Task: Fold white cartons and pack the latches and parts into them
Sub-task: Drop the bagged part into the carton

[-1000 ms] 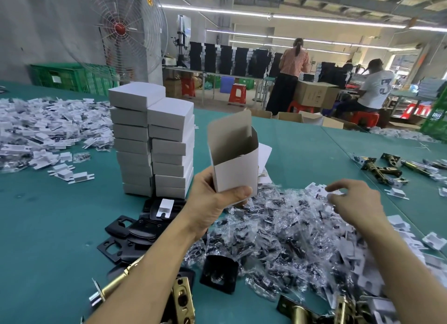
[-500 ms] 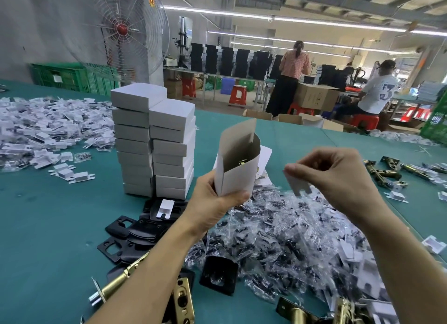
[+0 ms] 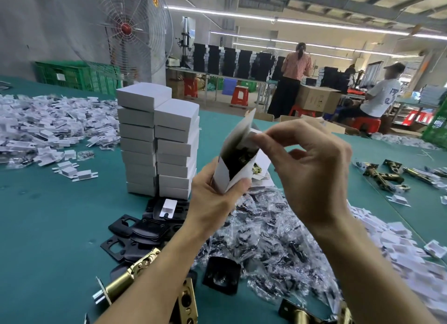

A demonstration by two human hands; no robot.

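My left hand (image 3: 212, 198) grips the bottom of an open white carton (image 3: 238, 164), held upright above the table. Dark and brass parts show inside its mouth. My right hand (image 3: 307, 164) is at the carton's top edge and pinches a small white card insert (image 3: 254, 133) at the opening. Below lies a heap of clear bags of screws (image 3: 271, 241). Black strike plates (image 3: 145, 229) and brass latches (image 3: 128, 277) lie near my left forearm.
Two stacks of closed white cartons (image 3: 157, 142) stand just left of my hands. White inserts are heaped at the far left (image 3: 48, 123) and at the right (image 3: 399, 248). More brass latches (image 3: 384, 176) lie at the right. Two people work beyond the table.
My right hand rose from the heap of bags with a white insert and carried it left to the carton's mouth. The left hand kept its hold on the carton.
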